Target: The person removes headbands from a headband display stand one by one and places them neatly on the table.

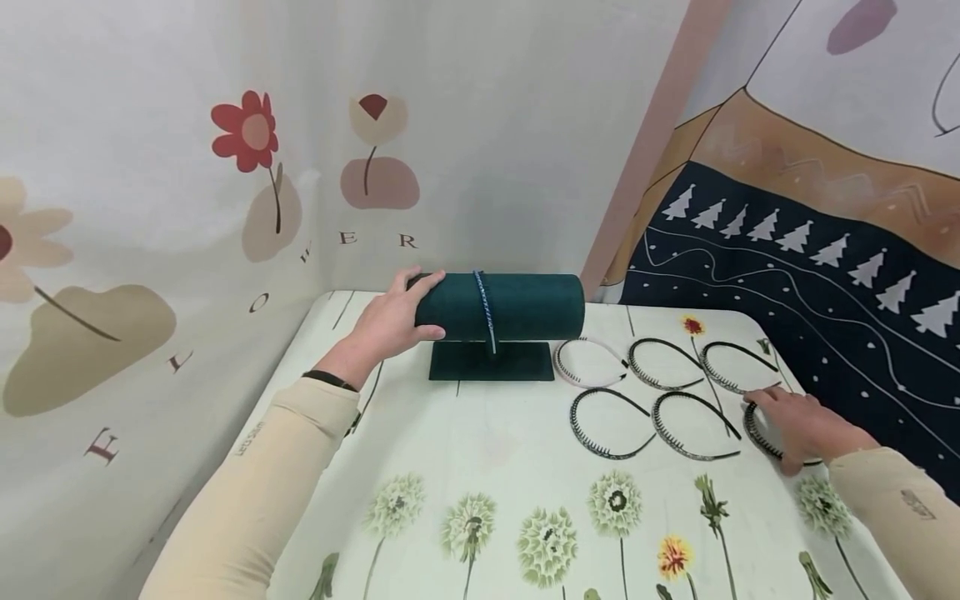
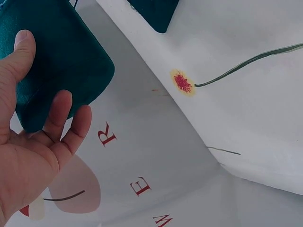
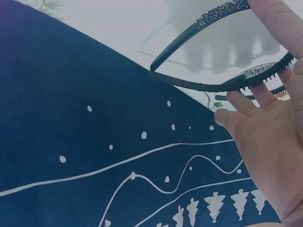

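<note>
My left hand point(image 1: 392, 323) grips the left end of a dark green velvet headband stand point(image 1: 525, 307), a horizontal roll on a flat base. The thumb point(image 2: 26, 52) lies on the velvet, with other fingers around the end. A blue braided headband point(image 1: 486, 304) sits over the middle of the roll. At the table's right side, my right hand point(image 1: 806, 425) holds a black headband point(image 1: 761, 433) with a glittery part and comb teeth. In the right wrist view this headband point(image 3: 199, 87) runs between thumb and fingers, its tips pointing left.
Several similar headbands lie in two rows right of the stand, among them a pale one point(image 1: 562, 367) by the base and a black one point(image 1: 588, 442) in front. Beneath is a white flower-printed tablecloth point(image 1: 495, 442). Printed cloths point(image 1: 525, 125) hang behind and at the sides.
</note>
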